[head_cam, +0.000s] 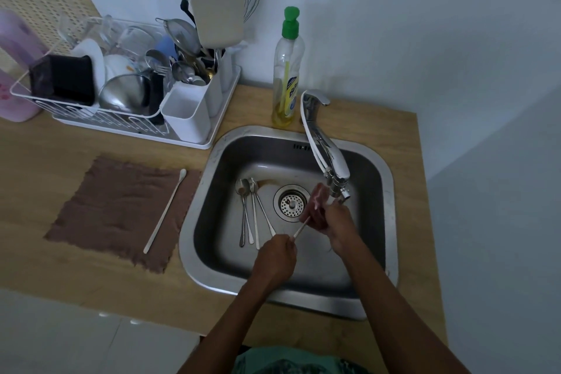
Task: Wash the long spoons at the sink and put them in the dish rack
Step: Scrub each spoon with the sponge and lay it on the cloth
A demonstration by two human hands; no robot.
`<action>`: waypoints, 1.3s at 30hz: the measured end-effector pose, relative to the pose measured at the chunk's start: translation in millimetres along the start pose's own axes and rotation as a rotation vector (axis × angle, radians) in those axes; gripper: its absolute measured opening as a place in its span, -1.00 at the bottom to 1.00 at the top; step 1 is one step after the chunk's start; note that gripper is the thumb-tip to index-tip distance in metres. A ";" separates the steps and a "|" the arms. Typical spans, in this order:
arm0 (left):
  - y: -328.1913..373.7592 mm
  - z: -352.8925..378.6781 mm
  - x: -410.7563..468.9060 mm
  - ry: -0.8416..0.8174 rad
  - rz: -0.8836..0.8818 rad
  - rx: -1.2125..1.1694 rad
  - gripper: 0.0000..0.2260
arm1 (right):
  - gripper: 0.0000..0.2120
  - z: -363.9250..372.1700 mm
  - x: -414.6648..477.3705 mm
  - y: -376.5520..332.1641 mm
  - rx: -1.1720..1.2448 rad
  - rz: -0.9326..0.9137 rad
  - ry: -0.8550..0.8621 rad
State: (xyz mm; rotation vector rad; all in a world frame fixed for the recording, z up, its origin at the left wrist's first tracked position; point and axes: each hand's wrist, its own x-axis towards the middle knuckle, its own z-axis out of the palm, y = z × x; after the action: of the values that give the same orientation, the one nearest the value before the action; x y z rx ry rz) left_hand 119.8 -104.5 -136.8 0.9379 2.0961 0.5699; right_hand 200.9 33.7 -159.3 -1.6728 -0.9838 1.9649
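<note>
Washing looks barely begun: the left hand pinches one long spoon, the right hand grips a pink sponge on it, and other spoons wait in the sink.

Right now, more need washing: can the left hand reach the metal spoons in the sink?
Likely yes: the metal spoons lie uncovered beside the left hand, though it now pinches a white spoon.

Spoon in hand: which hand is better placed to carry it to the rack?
The left hand, probably: it grips the spoon, the dish rack stands leftward; the right hand holds the sponge.
</note>
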 end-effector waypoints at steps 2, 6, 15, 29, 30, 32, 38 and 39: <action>-3.9 -2.9 -0.3 0.004 0.019 -0.002 -0.69 | -0.74 -1.6 -0.6 -1.2 0.010 0.058 -0.070; 3.9 -0.4 -2.5 0.001 0.074 -0.017 -0.71 | -0.79 -2.4 7.7 -4.5 0.036 -0.026 0.025; 3.0 3.3 0.6 -0.028 0.046 -0.080 -0.69 | -0.79 2.9 10.9 0.8 0.079 -0.009 0.057; 1.1 6.6 -1.4 -0.042 0.060 -0.128 -0.68 | -0.87 -1.5 11.2 2.7 0.107 -0.035 0.074; 0.9 6.5 -1.2 -0.034 0.056 -0.122 -0.68 | -0.85 0.9 5.2 1.3 0.096 -0.018 0.056; -2.8 3.5 -1.1 -0.026 0.047 -0.121 -0.68 | -0.81 3.8 3.1 1.7 0.048 0.009 -0.002; -3.6 5.4 0.3 -0.041 0.058 -0.175 -0.64 | -0.88 11.8 7.3 -3.0 0.046 -0.005 0.112; -6.8 6.0 2.0 -0.041 0.045 -0.192 -0.64 | -0.84 14.6 5.9 -2.5 0.032 0.018 0.075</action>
State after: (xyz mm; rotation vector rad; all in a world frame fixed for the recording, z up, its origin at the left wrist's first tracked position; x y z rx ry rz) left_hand 120.7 -106.7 -145.8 0.8813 1.9491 0.7543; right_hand 185.1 35.5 -160.9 -1.7302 -0.9094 1.9040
